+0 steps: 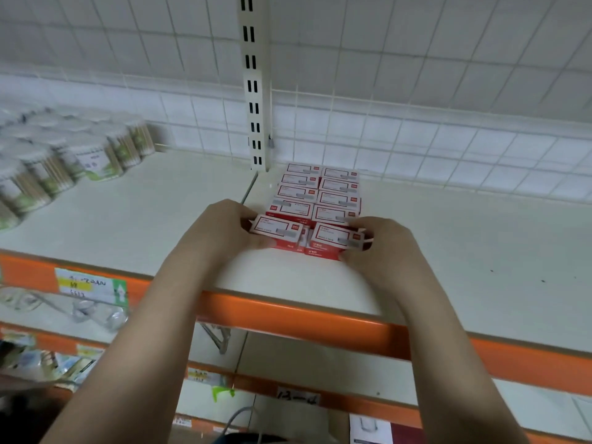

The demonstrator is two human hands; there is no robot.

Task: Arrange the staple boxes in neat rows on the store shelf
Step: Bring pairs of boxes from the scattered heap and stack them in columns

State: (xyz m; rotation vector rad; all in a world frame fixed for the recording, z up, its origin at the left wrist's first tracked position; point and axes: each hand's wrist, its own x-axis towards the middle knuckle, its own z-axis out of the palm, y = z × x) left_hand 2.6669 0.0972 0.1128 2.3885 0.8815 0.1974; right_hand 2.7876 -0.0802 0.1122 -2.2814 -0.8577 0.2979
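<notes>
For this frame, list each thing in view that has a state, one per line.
Left hand: grips the front-left staple box.
Right hand: grips the front-right staple box.
Rows of staple boxes: two columns, flat on the shelf.
Jars: upright, grouped at left.

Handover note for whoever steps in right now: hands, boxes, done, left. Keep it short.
Left hand grips the front-left staple box; right hand grips the front-right staple box.
Both boxes sit tilted at the front of the two-column block of boxes on the shelf, beside the slotted upright.
Done: rows behind look lined up.
Left: square off the front pair, then release.
</notes>
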